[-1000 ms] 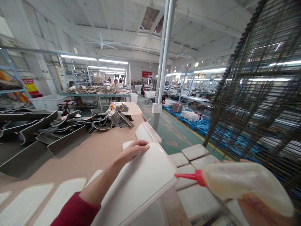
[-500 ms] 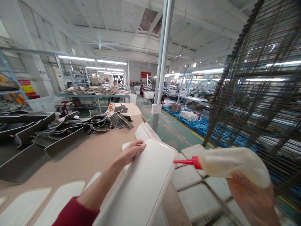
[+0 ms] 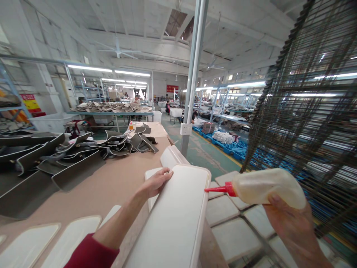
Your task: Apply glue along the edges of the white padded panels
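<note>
My left hand (image 3: 159, 181) grips the far left edge of a white panel (image 3: 175, 212) with rounded corners and a raised rim. The panel slants toward me over the table's right edge, and its near end runs out of view. In my right hand (image 3: 290, 223) is a squeeze bottle (image 3: 267, 188) of pale yellowish liquid, lying almost level. Its red nozzle (image 3: 219, 189) points left, with the tip at the panel's right rim near the far corner. Fingers wrap the bottle from below, and some are hidden behind it.
Dark grey pieces with white edging (image 3: 78, 160) cover the table's left side. More white panels (image 3: 75, 238) lie in front of them, others (image 3: 234, 234) on a rack at lower right. A metal post (image 3: 192, 74) stands ahead; a wire-mesh rack (image 3: 304, 93) leans at right.
The bottle and my right hand have shifted left and slightly up. The nozzle tip has moved a little along the panel's right rim. My left hand keeps its place on the panel.
</note>
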Demonstrator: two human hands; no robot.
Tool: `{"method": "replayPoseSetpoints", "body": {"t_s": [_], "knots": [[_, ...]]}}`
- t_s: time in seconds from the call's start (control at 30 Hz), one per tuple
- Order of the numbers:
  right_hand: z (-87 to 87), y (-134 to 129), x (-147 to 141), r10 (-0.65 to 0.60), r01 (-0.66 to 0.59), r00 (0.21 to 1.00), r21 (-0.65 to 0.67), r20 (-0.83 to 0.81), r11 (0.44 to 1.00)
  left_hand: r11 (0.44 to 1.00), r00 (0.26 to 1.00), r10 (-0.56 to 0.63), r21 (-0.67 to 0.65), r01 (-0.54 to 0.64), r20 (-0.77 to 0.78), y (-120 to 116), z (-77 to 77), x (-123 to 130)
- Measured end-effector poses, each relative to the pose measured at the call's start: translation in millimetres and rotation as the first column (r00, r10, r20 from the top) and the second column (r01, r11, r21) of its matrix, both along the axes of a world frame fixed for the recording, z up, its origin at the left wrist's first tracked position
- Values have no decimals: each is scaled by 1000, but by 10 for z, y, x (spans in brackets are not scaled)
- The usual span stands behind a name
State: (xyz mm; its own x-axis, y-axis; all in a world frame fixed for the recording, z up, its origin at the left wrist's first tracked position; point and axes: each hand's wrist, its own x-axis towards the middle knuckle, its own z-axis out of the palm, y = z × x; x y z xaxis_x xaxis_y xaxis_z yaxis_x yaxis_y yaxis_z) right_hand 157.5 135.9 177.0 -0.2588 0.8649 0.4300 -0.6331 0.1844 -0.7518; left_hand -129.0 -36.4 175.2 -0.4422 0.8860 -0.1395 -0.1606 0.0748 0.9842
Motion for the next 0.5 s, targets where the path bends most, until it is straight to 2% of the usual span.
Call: {"method": "replayPoseSetpoints", "body": {"t_s": [0.3, 0.5], "knots": [[86, -151, -71, 36, -37, 999, -12, -21, 999, 1000, 999, -16, 0, 16, 30, 12, -85, -52], [58, -187, -69, 41, -41, 999, -69, -5, 997, 1000, 998, -8, -1, 8, 70, 11, -141, -88]]}}
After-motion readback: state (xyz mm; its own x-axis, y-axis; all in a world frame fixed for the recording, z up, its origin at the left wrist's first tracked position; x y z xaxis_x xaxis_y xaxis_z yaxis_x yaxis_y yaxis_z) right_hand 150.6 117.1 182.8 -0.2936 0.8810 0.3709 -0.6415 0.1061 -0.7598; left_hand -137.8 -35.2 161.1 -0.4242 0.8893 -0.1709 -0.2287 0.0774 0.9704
